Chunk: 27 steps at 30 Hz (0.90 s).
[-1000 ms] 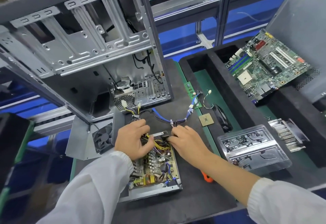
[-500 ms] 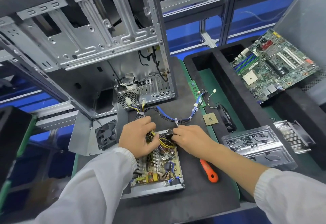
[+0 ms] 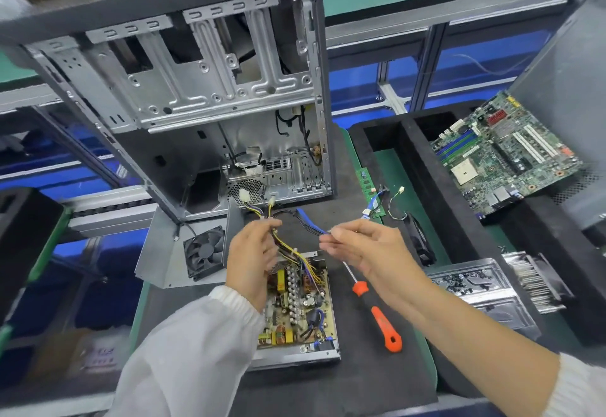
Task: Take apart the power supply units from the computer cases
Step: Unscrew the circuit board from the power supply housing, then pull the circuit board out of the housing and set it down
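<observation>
Two hands are raised above the opened power supply (image 3: 296, 310), each gripping its wire bundle (image 3: 288, 251). Fingers of the left hand (image 3: 252, 259) curl round the yellow and black wires just above the circuit board, and the right hand (image 3: 364, 252) pinches the black and blue cable (image 3: 310, 226) between thumb and fingertips, further along toward its connectors. That supply lies lid off on the dark mat (image 3: 360, 380) of the bench, board exposed, just in front of the empty case (image 3: 203, 95), which stands upright with its side open. White plugs (image 3: 244, 194) on the wires hang at the foot of the case. An orange screwdriver (image 3: 377, 311) lies on the mat just right of the supply, under the right wrist. Left of the supply sits a metal cover with a black fan (image 3: 203, 252). Farther right, a motherboard (image 3: 505, 154) leans in a black foam tray (image 3: 423, 167), with a heatsink (image 3: 531, 282) and a tray of screws (image 3: 472, 288) below it
</observation>
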Tool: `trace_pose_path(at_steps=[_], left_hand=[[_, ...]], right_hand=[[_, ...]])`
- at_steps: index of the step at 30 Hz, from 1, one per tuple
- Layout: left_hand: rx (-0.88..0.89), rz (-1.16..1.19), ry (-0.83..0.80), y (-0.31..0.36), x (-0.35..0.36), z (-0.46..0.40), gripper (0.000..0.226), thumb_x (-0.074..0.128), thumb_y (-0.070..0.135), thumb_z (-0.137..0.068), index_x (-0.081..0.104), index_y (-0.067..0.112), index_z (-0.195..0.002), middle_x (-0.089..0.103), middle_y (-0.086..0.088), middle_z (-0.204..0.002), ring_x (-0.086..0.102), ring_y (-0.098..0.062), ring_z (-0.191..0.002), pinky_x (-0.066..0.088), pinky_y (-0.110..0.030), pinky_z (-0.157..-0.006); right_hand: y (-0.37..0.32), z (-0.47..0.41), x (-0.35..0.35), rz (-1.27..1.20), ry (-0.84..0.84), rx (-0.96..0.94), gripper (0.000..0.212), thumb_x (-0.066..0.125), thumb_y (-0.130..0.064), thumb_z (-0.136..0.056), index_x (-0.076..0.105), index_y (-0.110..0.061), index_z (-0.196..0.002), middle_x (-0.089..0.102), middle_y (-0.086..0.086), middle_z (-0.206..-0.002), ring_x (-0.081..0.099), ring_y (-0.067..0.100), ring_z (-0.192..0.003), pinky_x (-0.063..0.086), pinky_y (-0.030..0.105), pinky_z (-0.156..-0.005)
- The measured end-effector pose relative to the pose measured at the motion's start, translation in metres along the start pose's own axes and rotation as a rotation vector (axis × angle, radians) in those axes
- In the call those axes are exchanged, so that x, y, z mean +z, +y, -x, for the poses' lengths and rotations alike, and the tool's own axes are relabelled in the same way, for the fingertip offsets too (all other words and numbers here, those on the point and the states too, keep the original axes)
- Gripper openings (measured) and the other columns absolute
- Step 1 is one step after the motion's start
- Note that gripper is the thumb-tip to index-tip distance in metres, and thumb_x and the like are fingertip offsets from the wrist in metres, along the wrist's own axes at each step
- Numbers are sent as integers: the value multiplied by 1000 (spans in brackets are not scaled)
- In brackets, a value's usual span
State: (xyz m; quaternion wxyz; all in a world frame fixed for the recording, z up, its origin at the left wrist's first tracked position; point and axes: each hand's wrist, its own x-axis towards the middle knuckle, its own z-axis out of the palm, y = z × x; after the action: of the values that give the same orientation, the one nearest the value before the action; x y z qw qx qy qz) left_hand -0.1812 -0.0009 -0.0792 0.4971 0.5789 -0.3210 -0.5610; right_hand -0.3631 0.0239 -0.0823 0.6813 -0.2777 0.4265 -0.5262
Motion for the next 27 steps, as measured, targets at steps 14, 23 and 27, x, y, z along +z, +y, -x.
trace_pose_path(at_steps=[14, 23, 27], left_hand=[[-335, 1044, -59, 5, -77, 60, 35, 35, 13, -102, 60, -11, -104, 63, -27, -109, 62, -31, -101, 61, -35, -60], [-88, 547, 364, -43, -182, 49, 51, 22, 31, -108, 58, -4, -116, 59, -22, -127, 56, -27, -118, 38, -33, -106], [-53, 323, 328, -64, -191, 42, 51, 21, 30, -107, 66, 7, -101, 67, -10, -115, 57, -23, -118, 35, -29, -106]], right_hand=[[47, 33, 131, 1169, -340, -577, 16, 69, -7, -84, 78, -17, -92, 68, -7, -90, 55, -1, -79, 31, -3, -76], [73, 28, 123, 842, -138, -241, 26, 54, -3, -94, 70, -20, -83, 70, -2, -69, 64, 7, -61, 51, 18, -61], [80, 34, 112, 854, -45, -224, 28, 54, -2, -94, 70, -21, -80, 71, -1, -71, 65, 10, -64, 54, 24, -66]])
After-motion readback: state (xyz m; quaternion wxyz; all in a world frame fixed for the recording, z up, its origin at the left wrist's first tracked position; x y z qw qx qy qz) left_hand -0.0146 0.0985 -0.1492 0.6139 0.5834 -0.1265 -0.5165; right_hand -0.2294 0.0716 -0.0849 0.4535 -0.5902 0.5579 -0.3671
